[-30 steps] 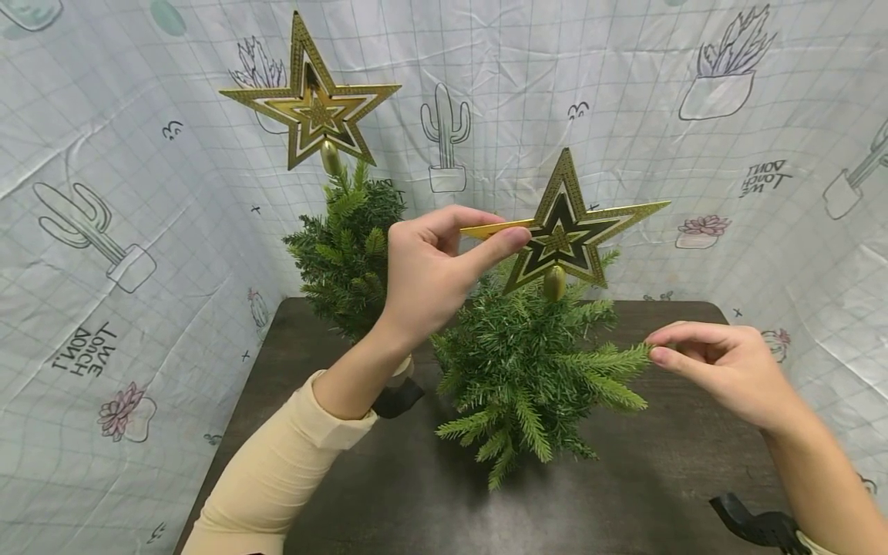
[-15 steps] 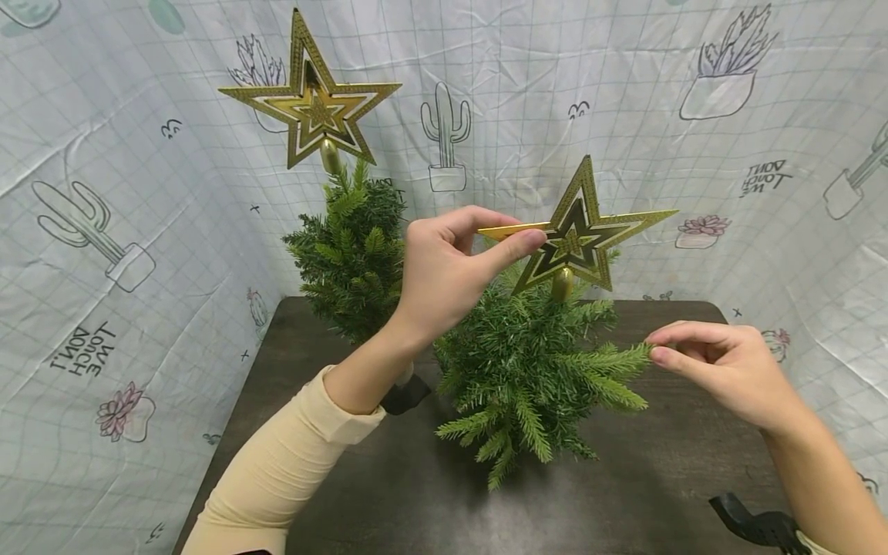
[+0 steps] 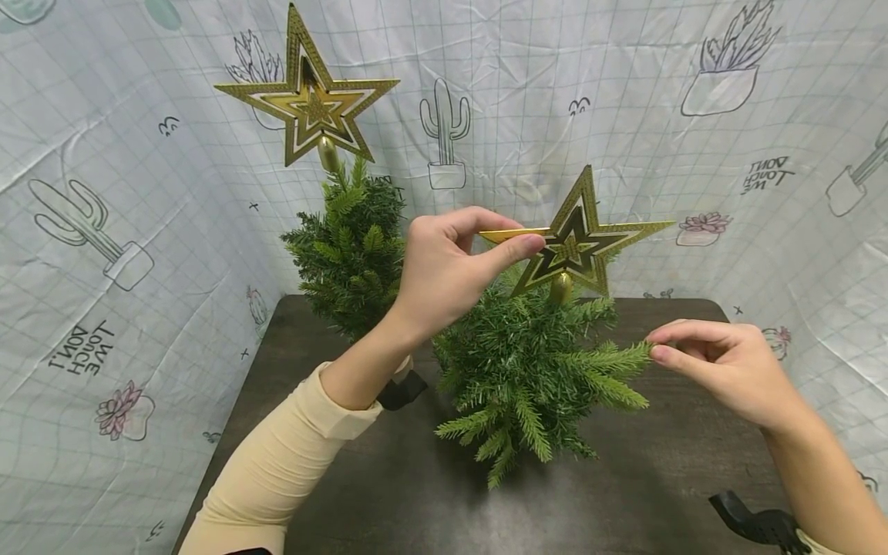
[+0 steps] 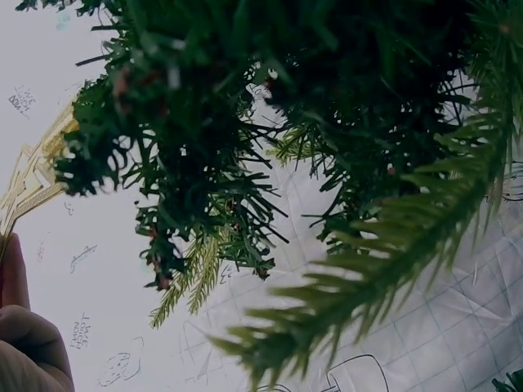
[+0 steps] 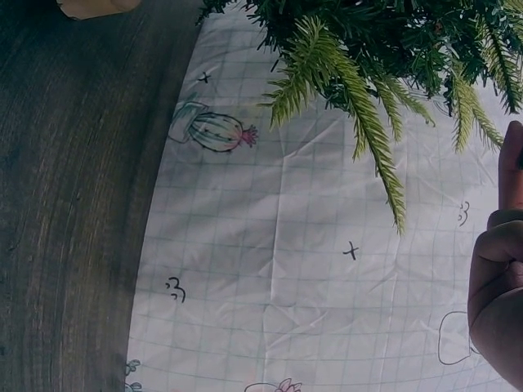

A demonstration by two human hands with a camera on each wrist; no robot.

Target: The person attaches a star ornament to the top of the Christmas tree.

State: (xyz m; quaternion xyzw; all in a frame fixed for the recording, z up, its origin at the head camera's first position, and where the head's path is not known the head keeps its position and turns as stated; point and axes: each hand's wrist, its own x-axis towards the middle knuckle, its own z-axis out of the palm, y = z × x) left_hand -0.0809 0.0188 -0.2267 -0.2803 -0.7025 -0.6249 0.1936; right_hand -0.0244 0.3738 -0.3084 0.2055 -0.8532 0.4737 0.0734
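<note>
My left hand (image 3: 444,281) pinches one side point of a gold star tree topper (image 3: 573,250) between thumb and fingers. The star's rounded socket sits at the top of the nearer artificial Christmas tree (image 3: 513,370); foliage hides whether the tip is inside it. On the tree's right side, my right hand (image 3: 731,374) pinches the end of a light green branch (image 3: 610,361) with thumb and forefinger. In the left wrist view, dark needles cover part of the star (image 4: 33,184). The right wrist view catches my right hand (image 5: 500,286) at its edge, near the branch tips.
Behind to the left stands a second small tree (image 3: 347,262), topped by its own upright gold star (image 3: 317,108). Both trees are on a dark wooden table (image 3: 624,493). A white curtain (image 3: 513,100) with cactus drawings surrounds the table.
My left hand has shifted slightly right with the star, and the star's top point and right point have sunk a little. My right hand keeps its place on the branch.
</note>
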